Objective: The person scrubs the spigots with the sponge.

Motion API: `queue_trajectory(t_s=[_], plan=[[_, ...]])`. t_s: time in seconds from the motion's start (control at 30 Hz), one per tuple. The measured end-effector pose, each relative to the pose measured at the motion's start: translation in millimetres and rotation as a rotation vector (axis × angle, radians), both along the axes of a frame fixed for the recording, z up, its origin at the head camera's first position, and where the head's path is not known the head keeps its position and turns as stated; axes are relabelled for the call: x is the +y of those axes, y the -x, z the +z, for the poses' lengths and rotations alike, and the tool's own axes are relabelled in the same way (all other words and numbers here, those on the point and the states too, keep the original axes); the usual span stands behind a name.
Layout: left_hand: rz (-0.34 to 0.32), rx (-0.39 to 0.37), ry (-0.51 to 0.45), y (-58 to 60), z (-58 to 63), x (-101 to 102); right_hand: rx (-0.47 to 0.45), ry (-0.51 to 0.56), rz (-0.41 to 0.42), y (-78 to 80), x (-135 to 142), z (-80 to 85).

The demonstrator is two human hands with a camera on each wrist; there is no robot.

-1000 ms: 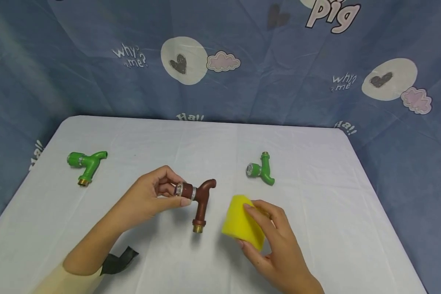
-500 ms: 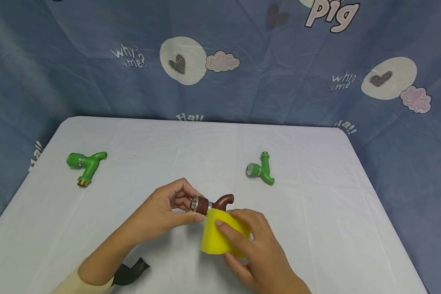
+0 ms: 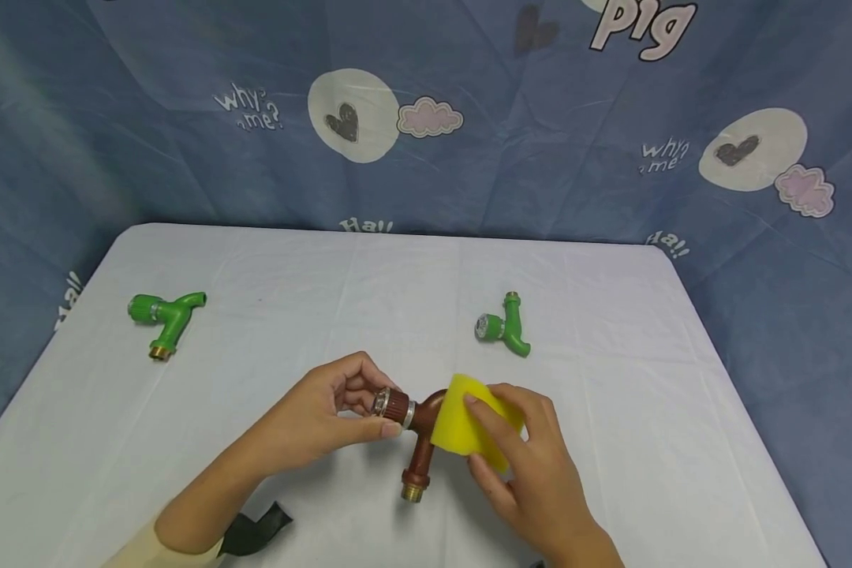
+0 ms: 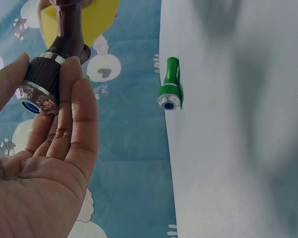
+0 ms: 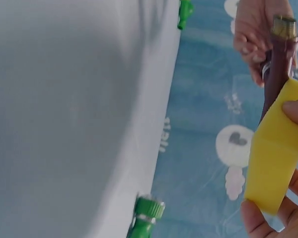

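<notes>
Above the tabletop (image 3: 610,379), the left hand (image 3: 326,414) grips a brown tap (image 3: 424,432) by its knob (image 3: 395,407), while the right hand (image 3: 536,465) holds a yellow sponge (image 3: 461,422) against its spout (image 3: 433,401).

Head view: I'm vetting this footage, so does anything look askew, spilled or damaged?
One mild oddity: a flat black strip juts out beside the cream sleeve, its purpose unclear. Nothing looks spilled, and the brown tap with brass-coloured threads and yellow sponge block show no obvious damage.
</notes>
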State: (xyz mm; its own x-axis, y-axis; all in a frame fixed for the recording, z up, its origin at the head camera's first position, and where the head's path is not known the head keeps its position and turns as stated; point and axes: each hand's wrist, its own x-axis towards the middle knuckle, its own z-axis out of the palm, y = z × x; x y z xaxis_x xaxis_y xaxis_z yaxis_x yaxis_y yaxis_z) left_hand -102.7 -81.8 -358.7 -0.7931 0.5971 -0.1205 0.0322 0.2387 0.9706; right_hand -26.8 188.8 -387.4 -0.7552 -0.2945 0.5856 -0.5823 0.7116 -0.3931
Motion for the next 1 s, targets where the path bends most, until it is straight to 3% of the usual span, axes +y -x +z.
queue_trajectory(t_s=[0.3,0.47,0.57,0.67,1.0], plan=[[0.032,0.009,0.013,-1.2,-0.7,5,-0.022,0.041,-0.078,-1.7,11,0.3],[0.051,0.068,0.031,-2.1,-3.3,9,0.014,0.040,0.005,-6.5,-2,7.7],[0.034,0.098,0.036,-2.3,-3.9,11,0.081,0.030,0.086,-6.7,-13,12.1],[0.006,0.135,0.046,-2.7,-3.9,12,0.108,-0.002,0.110,-5.7,-20,14.2],[-0.040,0.158,0.036,-4.6,-1.0,11,0.069,-0.045,-0.018,-0.9,-6,8.1]])
